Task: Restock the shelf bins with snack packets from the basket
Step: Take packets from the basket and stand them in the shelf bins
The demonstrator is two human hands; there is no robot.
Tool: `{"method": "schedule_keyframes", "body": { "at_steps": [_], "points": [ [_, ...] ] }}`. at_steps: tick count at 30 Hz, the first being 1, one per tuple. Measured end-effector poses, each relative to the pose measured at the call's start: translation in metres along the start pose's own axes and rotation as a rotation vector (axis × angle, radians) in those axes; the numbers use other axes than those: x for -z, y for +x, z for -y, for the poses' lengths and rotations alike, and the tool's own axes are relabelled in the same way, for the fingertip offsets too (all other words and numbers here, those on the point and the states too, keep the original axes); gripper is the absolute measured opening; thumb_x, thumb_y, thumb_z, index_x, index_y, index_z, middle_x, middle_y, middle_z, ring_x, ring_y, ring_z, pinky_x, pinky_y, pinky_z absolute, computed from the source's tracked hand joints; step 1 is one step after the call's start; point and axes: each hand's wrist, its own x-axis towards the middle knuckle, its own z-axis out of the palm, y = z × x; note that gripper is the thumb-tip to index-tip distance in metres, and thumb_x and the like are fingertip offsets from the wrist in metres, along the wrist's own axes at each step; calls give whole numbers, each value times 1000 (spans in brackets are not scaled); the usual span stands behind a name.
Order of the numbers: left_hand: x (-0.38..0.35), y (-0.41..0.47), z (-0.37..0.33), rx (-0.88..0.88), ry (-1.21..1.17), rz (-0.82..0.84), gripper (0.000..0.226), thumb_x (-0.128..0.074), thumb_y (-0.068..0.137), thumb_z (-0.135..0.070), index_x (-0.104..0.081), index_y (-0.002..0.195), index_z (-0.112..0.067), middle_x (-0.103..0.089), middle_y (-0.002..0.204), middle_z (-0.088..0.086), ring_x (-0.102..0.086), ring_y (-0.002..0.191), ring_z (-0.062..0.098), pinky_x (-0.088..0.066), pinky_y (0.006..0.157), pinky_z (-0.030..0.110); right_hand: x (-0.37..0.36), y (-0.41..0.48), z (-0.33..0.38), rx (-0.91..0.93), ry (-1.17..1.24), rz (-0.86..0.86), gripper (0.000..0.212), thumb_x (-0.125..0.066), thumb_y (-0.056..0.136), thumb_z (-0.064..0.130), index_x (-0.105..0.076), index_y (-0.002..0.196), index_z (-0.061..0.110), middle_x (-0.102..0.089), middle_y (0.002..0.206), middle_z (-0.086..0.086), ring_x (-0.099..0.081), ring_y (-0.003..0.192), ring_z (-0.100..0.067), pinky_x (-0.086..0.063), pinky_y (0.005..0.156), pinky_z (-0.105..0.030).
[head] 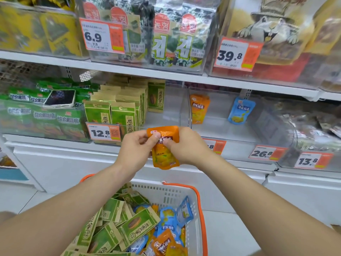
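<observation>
— Forearms come in from seven and five o'clock, nearest the lens. What lies between them?
— At six o'clock, a white shopping basket (167, 194) with an orange rim. Green seed packets (136, 226) fill its nine o'clock side; blue pouches (168, 218) and orange pouches (164, 242) are heaped toward three and five.
— And the hands?
— They meet mid-view. The left hand (135, 146) pinches the orange chestnut pouch (164, 154) at its ten o'clock corner. The right hand (186, 145) pinches its three o'clock edge, thumb on the front. Both grips are narrow and closed on that pouch.
— How does it sit?
— Upright, label toward the camera, lower half hanging free below the fingers. It is in front of the bins, not inside one.
— What's behind?
— At one o'clock, a clear bin (217, 126) with one shelved orange pouch (200, 109) standing at the back and one shelved blue pouch (240, 110) farther toward two. At eleven, rows of shelved seed packets (114, 111), their 12.8 price tag (104, 133) just beside the left hand. At nine, green vegetable-crisp packets (44, 117) with a phone (60, 97) lying on top.
— Anything in the way?
— The bin's clear front wall stands between the held pouch and the inside. Another orange price tag (217, 145) is partly hidden behind the right hand.
</observation>
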Motion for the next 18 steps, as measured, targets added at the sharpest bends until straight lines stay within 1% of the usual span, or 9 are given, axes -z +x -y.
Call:
{"method": "schedule_keyframes", "body": {
  "at_steps": [3,5,8,11,12,13,15,17,18],
  "points": [
    [-7,5,-15,-65,-29,31,18,-72,99,-20,-77,113,-11,-81,101,6,-78,95,20,-65,79,36,18,6,2,1,117,-81,29,-68,94,44,-64,109,20,-70,105,-3,-66,99,-27,-58,86,-45],
    [-11,11,-23,-141,46,30,19,-72,99,-25,-77,114,-15,-81,101,0,-77,94,16,-63,77,30,32,11,1,2,183,-126,25,-70,93,40,-67,105,18,-73,99,-2,-68,96,-25,-58,84,-44],
    [-18,21,-27,-255,266,-29,21,-61,105,-36,-75,111,-21,-78,99,-8,-72,94,7,-56,81,24,50,25,-7,-48,351,-180,24,-70,92,37,-73,95,13,-77,86,-3,-74,85,-25,-62,82,-47],
    [-31,25,-27,-368,516,-45,17,-57,106,-22,-72,112,-23,-72,105,-14,-63,96,-2,-43,80,9,62,48,-29,-139,406,-296,31,-64,90,42,-68,89,11,-74,85,-7,-72,85,-30,-62,83,-51],
    [-36,26,-27,-381,560,-37,18,-58,103,-16,-71,113,-22,-70,107,-13,-62,98,-1,-42,82,10,63,56,-38,-169,427,-325,32,-60,89,46,-63,88,14,-69,86,-6,-69,86,-30,-61,83,-53],
    [-40,27,-26,-395,595,-21,22,-59,99,-11,-70,114,-22,-69,110,-11,-61,101,3,-43,87,15,63,63,-47,-200,450,-358,35,-57,88,50,-57,91,15,-64,88,-5,-66,88,-30,-60,85,-56],
    [-49,33,-25,-440,648,19,28,-61,94,-5,-69,115,-20,-66,112,-8,-59,107,11,-44,94,26,62,77,-63,-260,506,-451,43,-55,90,52,-54,105,13,-63,100,-7,-64,99,-33,-58,89,-59],
    [-57,38,-23,-479,662,38,28,-63,91,-4,-69,114,-20,-65,111,-7,-58,107,12,-43,95,27,66,85,-72,-293,550,-569,43,-57,99,46,-49,118,8,-62,113,-11,-62,110,-37,-55,93,-56],
    [-61,41,-23,-493,658,34,28,-64,90,-5,-69,113,-19,-65,110,-7,-58,106,12,-43,94,26,67,90,-77,-300,551,-614,40,-58,102,41,-47,121,7,-61,114,-12,-60,112,-37,-52,94,-51]
  ]
}}
